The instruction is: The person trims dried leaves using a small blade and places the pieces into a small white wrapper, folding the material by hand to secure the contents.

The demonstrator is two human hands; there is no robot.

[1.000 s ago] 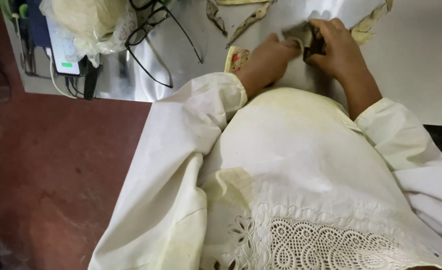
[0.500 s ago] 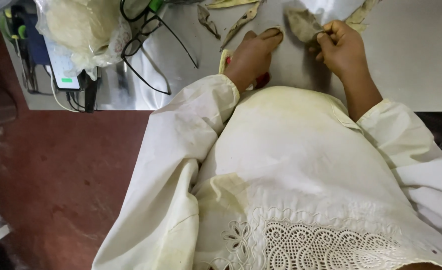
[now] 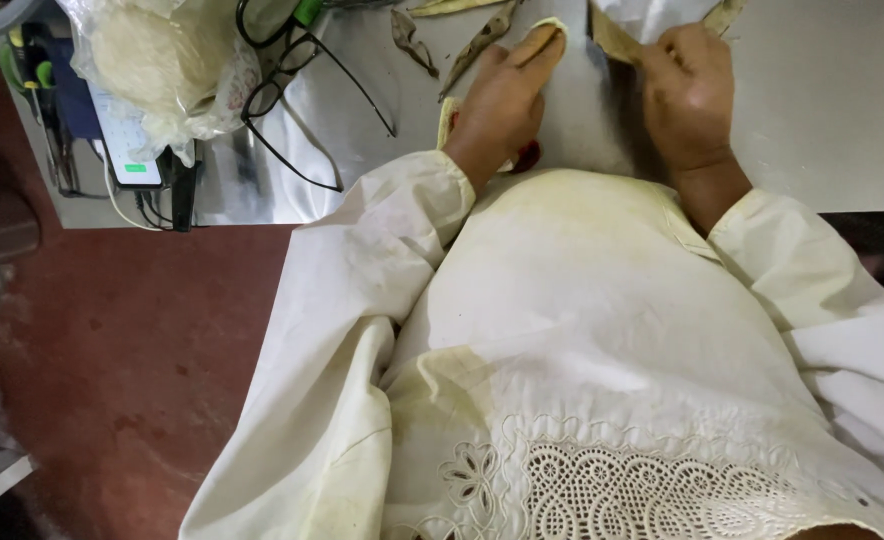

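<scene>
Left hand slid forward onto table, right hand unmoved

— Where does the single view look from?

— From a camera on the person's head, tilted steeply down over a cream embroidered garment that fills the lower frame from close by.

— And which way does it face?

— Forward and down, so the grey surface runs along the top edge, farther off than the chest. The left hand and right hand sit at the upper middle, partly cut by the frame's top.

— What lies at the margins?

— The red-brown floor takes the left side, with a plastic bag and black eyeglasses in the upper-left corner.
</scene>
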